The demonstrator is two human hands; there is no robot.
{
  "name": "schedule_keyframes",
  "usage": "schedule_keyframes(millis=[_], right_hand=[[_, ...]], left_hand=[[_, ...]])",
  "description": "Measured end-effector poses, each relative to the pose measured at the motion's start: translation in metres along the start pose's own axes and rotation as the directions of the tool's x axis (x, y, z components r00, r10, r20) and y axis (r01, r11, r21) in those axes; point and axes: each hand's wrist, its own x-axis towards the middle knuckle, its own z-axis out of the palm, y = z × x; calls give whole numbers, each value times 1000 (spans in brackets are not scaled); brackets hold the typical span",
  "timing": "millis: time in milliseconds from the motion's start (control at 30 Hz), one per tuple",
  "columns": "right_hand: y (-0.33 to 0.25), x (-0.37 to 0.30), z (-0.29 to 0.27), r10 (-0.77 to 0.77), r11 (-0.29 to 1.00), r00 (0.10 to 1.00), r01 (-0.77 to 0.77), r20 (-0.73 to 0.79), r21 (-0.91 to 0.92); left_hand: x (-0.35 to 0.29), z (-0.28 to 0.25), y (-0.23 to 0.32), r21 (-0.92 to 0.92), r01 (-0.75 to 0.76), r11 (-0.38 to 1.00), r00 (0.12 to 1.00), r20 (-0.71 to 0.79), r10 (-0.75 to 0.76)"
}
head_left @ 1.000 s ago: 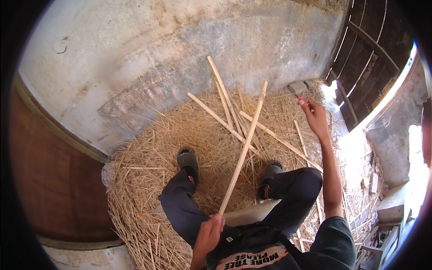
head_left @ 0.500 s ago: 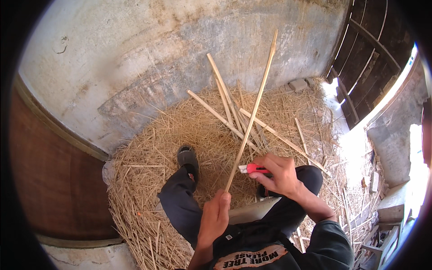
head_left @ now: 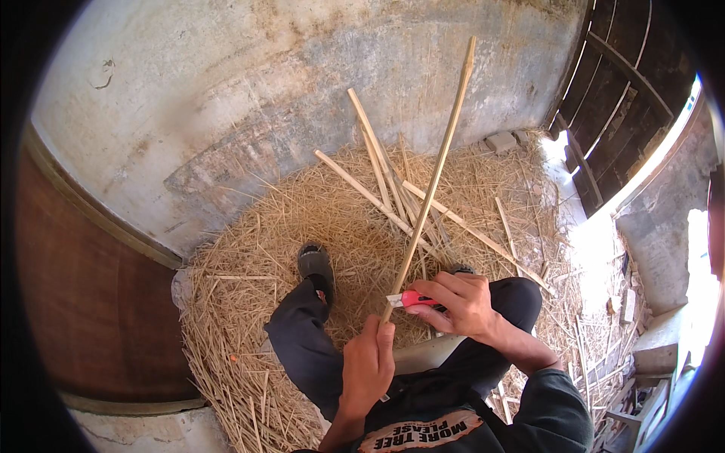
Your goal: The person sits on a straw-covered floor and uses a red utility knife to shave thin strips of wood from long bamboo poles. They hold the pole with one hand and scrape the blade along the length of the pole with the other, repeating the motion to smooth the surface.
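Observation:
My left hand (head_left: 368, 361) is closed round the lower end of a long, thin wooden or bamboo strip (head_left: 439, 162), which slants up and away to the right toward the wall. In my right hand (head_left: 458, 302) is a red utility knife (head_left: 418, 299). Its blade end lies against the strip, just above the fingers of my left hand. Beyond my hands, several cut strips (head_left: 366, 192) rest in a crossed heap on the shavings.
Straw-like shavings (head_left: 242, 249) cover the floor around my feet. A stained wall (head_left: 249, 113) rises ahead, with a brown panel (head_left: 98, 294) at left and dark wooden boards (head_left: 615, 98) at the upper right. Broken bricks (head_left: 501, 143) lie by the wall.
The knife in my right hand has moved left and slightly down, onto the strip near my left hand. The strip's far end has shifted up and to the right.

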Motion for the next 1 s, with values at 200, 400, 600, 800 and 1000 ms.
schedule_keyframes(millis=[200, 400, 600, 800, 1000], right_hand=[[-2, 6, -7, -3, 999, 1000, 3, -11, -45], [10, 10, -12, 77, 996, 996, -79, -34, -51], [45, 21, -23, 244, 968, 960, -249, -140, -19], [89, 35, -43, 364, 915, 915, -386, -177, -116], [144, 42, -50, 385, 893, 906, -414, -175, -179]], left_hand=[[-2, 2, 0, 91, -33, 995, 999, -31, 36], [-7, 4, -2, 126, -13, 992, 1000, -7, 14], [-20, 12, -17, 158, 13, 987, 999, 35, -18], [-41, 16, -37, 177, 54, 983, 993, 89, -71], [-56, 10, -48, 175, 102, 979, 986, 113, -123]])
